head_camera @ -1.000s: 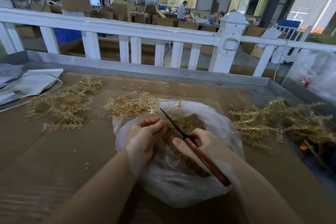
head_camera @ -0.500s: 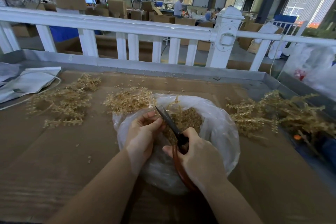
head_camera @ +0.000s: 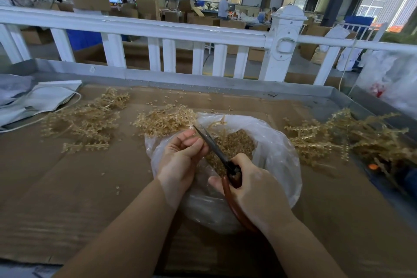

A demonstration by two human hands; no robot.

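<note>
Reddish-brown handles of a pair of scissors (head_camera: 216, 151) sit inside the right hand (head_camera: 255, 189), whose fingers and thumb are curled round them. The dark blades run up and away from that hand toward the left hand (head_camera: 180, 160) and look like one thin line, so they seem all but closed. The left hand's fingers are curled in with the tips together against the blade. Whether they pinch a piece there is hidden, and I cannot tell.

Both hands hover close together over a clear plastic bag (head_camera: 277, 156) that lies open beneath them, with its rim just beyond the fingertips. Inside it, under the blades, is a heap of small tan cut bits (head_camera: 237, 142).

The bag rests on brown cardboard (head_camera: 79, 187). Just past the left hand lies a pile of tan plastic sprigs (head_camera: 164, 119), touching the bag's far edge. A second spread of sprigs (head_camera: 85, 119) lies well out to the left, and a larger tangle (head_camera: 349, 140) lies out to the right of the right hand. Far beyond both hands — past the metal tray rim (head_camera: 203, 79) — stands a white fence (head_camera: 158, 29).
</note>
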